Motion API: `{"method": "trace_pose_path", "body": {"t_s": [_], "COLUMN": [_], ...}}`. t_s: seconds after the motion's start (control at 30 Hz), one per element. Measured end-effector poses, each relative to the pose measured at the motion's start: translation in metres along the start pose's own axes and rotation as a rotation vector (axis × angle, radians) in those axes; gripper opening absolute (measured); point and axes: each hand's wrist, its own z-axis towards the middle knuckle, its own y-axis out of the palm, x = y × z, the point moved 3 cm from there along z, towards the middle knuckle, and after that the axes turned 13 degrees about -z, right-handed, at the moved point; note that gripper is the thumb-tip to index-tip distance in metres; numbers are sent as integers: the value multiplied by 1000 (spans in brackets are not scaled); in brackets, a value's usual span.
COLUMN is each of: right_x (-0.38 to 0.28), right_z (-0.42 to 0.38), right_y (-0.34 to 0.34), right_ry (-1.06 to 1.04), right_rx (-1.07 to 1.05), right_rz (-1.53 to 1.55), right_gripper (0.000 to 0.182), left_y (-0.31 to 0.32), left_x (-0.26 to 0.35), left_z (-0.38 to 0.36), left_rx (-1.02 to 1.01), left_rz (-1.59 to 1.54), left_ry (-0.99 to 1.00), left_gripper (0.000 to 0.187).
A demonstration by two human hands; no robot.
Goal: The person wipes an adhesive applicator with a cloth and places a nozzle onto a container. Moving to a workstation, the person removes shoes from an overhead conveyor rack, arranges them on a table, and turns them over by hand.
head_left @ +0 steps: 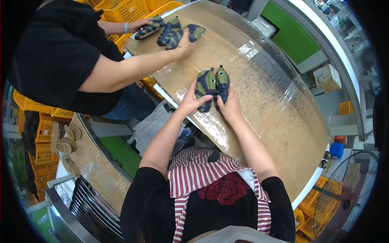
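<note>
Two small olive-green and navy shoes stand side by side on the cardboard-covered table in front of me. My left hand (193,101) is wrapped round the outer side of the left shoe (206,81), thumb across its near end. Around the right shoe (222,81) my right hand (230,106) is closed, its thumb on the near end and its fingers along the outer side. Both shoes have a pull tab at the far end and touch or nearly touch. My palms hide parts of their outer sides.
To the left a co-worker in black handles several similar shoes (169,31) at the table's far-left corner. The cardboard tabletop (267,117) is covered with clear tape. Yellow crates (125,10) stand behind the co-worker. A floor fan (346,198) is at right, and tan soles (67,141) lie at left.
</note>
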Motion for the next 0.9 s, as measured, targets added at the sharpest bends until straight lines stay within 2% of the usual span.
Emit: {"method": "trace_pose_path", "body": {"t_s": [0.13, 0.37, 0.67, 0.9], "right_x": [5, -2, 1, 2], "right_z": [-1, -11, -10, -15], "right_y": [3, 7, 2, 3], "right_ry": [-32, -33, -58, -146], "right_rx": [22, 84, 107, 180], "right_rz": [46, 32, -4, -5], "right_gripper": [70, 71, 72, 73], "left_y": [-2, -15, -14, -18], "left_x": [0, -3, -1, -1], "left_z": [-2, -5, -1, 2], "left_rx": [-33, -77, -117, -148], "left_rz": [-234, -270, -428, -452], "left_ry": [-92, -70, -149, -135], "left_gripper": [84, 89, 92, 96]}}
